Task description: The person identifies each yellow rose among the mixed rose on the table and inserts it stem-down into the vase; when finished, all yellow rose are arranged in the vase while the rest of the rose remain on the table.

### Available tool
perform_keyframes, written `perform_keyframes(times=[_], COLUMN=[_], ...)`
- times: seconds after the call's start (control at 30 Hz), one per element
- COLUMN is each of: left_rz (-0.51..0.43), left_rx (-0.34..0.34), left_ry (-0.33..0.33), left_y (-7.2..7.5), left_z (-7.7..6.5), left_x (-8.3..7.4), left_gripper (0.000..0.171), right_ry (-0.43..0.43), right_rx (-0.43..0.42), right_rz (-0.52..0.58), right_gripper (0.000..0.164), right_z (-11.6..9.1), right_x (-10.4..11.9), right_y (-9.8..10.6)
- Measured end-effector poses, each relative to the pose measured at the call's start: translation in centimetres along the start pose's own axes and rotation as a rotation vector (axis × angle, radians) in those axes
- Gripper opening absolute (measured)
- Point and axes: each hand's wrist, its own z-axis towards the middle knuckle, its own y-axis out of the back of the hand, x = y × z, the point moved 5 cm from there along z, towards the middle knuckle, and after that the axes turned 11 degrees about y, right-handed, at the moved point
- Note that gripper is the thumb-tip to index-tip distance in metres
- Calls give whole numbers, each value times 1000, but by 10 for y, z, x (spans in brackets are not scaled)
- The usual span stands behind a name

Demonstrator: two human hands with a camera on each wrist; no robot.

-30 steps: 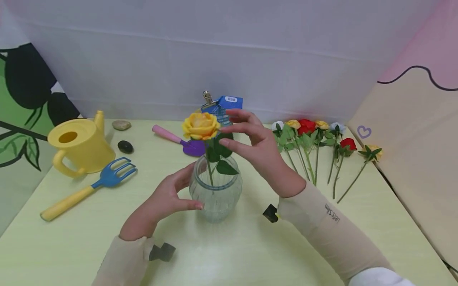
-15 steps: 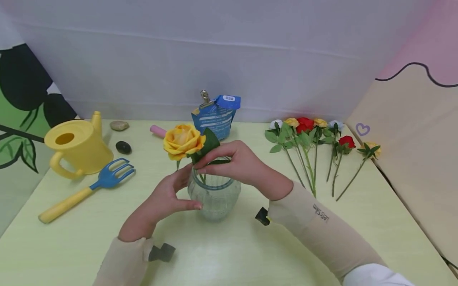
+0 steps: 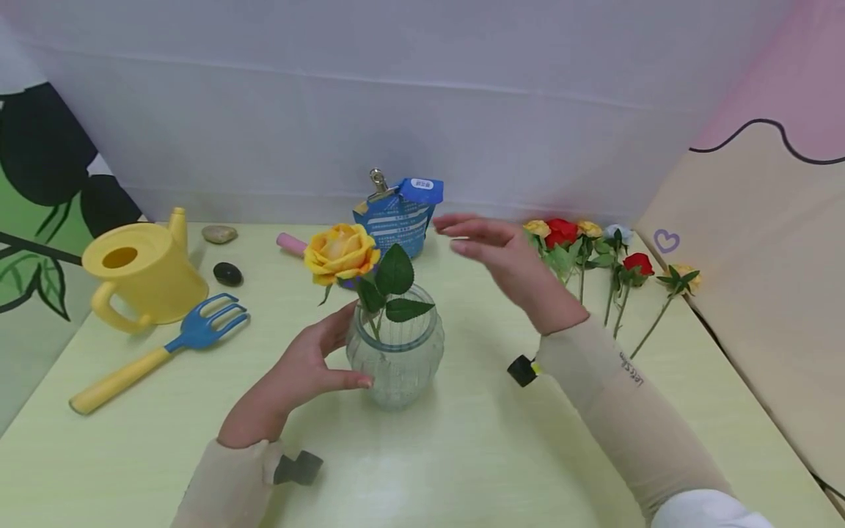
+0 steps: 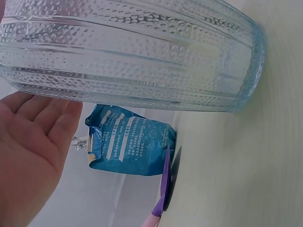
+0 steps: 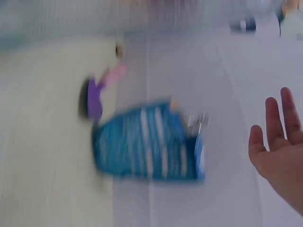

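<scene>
A ribbed clear glass vase (image 3: 396, 374) stands on the table, and one yellow rose (image 3: 341, 253) with dark green leaves leans left out of its mouth. My left hand (image 3: 317, 359) holds the vase from its left side, thumb in front and fingers around the back. The left wrist view shows the fingers (image 4: 47, 111) against the textured glass (image 4: 132, 56). My right hand (image 3: 505, 257) is in the air right of the rose, fingers extended and holding nothing. In the blurred right wrist view its fingers (image 5: 273, 123) are spread apart.
Behind the vase are a clipped blue bag (image 3: 399, 220) and a pink-handled purple trowel (image 3: 290, 243). A yellow watering can (image 3: 148, 275), blue-and-yellow hand fork (image 3: 165, 352) and two stones (image 3: 228, 273) lie left. Several roses (image 3: 561, 232) lie right, partly hidden by my right hand.
My right hand reached to the rose's stem and leaves, then let go and drew back up and right. The rose now leans farther left and lower. The left hand stayed on the vase.
</scene>
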Motion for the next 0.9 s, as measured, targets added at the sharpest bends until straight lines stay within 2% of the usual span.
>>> perform_keyframes(times=[0.17, 0.23, 0.3, 0.4, 0.47, 0.57, 0.7, 0.9], left_rz=[-6, -13, -21, -28, -30, -29, -31, -27], left_rx=[-7, -8, -8, -10, -10, -10, -10, -5], left_ry=[-43, -38, -26, -8, -6, -10, -10, -5], left_y=[0, 0, 0, 0, 1, 1, 1, -1], left_z=[0, -1, -2, -3, -3, -3, -3, -2], left_x=[-1, -1, -1, -2, -2, -2, -2, -1], left_gripper=[92, 92, 92, 93, 93, 93, 93, 93], right_ry=[-177, -259, -356, -486, -559, -621, -648, -632], right_rx=[-347, -435, -480, -468, -428, -348, -284, -204], right_rz=[-186, -246, -315, -404, -465, -552, -640, -703], right_gripper=[18, 24, 31, 36, 36, 35, 32, 30], right_z=[-7, -18, -31, -51, -62, -71, -75, -73], right_x=[-44, -65, -83, -103, -112, -121, -131, -137], right_y=[89, 119, 141, 162, 168, 172, 175, 177])
